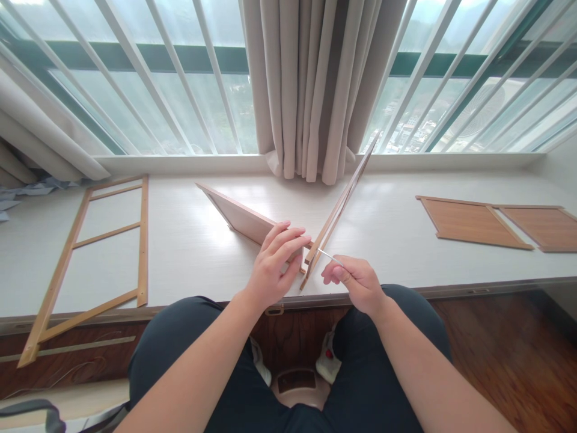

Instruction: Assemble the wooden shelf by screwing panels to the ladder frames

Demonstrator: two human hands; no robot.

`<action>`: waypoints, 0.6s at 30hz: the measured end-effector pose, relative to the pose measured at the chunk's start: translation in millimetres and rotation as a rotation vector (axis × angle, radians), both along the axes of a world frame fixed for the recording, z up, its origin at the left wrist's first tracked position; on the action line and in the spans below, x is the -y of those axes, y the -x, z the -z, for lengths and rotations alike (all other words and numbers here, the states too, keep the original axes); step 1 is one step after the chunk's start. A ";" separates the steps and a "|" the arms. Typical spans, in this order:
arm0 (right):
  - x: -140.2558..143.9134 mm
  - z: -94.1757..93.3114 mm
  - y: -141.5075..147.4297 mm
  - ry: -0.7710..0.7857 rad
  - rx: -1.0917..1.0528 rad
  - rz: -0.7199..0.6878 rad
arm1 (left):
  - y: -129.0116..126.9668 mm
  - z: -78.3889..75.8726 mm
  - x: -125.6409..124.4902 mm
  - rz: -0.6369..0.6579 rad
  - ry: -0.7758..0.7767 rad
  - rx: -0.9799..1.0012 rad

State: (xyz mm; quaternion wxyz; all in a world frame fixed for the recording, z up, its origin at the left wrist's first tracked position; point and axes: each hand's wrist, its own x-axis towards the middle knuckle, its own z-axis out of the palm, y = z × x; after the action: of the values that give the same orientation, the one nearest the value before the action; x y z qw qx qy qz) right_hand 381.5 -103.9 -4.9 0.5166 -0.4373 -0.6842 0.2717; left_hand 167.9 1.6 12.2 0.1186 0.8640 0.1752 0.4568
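My left hand [274,264] grips the near end of a wooden panel [246,219], fingers over its top edge and thumb below. The panel stands on edge on the white sill and slants away to the left. Its near end meets an upright wooden frame [336,216] that leans away to the right. In my right hand [356,279] is a thin metal hex key [330,257], pinched between thumb and curled fingers. Its tip touches the right side of the frame near the joint. My fingers hide part of the joint and the key's other end.
A ladder-like wooden frame [143,240] lies at the left, its near end overhanging the white sill's edge. Another frame with brown panels [473,222] lies at the right. A beige curtain [297,90] hangs before barred windows behind the work. My knees are against the sill's front.
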 end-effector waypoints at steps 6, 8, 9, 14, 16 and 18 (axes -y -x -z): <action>-1.1 -6.3 -5.4 -0.097 0.179 0.088 | -0.3 0.8 -0.4 0.007 0.002 0.007; -2.0 -6.1 -5.3 -0.132 0.203 0.113 | -0.3 0.6 -0.3 0.007 0.000 0.007; -2.5 -6.0 -4.9 -0.150 0.216 0.126 | -0.4 0.4 -0.2 0.006 -0.001 0.007; -3.4 -7.2 -2.8 -0.244 0.273 0.175 | -0.7 0.5 -0.3 0.011 0.002 0.011; -3.1 -7.0 -2.7 -0.261 0.279 0.187 | -0.7 0.9 -0.3 0.011 0.004 0.012; -2.8 -5.5 -3.2 -0.265 0.281 0.201 | -0.7 1.1 -0.3 0.011 0.008 0.013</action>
State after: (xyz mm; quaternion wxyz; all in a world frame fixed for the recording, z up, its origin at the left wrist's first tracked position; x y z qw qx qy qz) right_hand 384.7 -101.1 0.6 0.4938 -0.4650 -0.7321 0.0629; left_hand 168.6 1.8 11.1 0.1257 0.8616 0.1714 0.4609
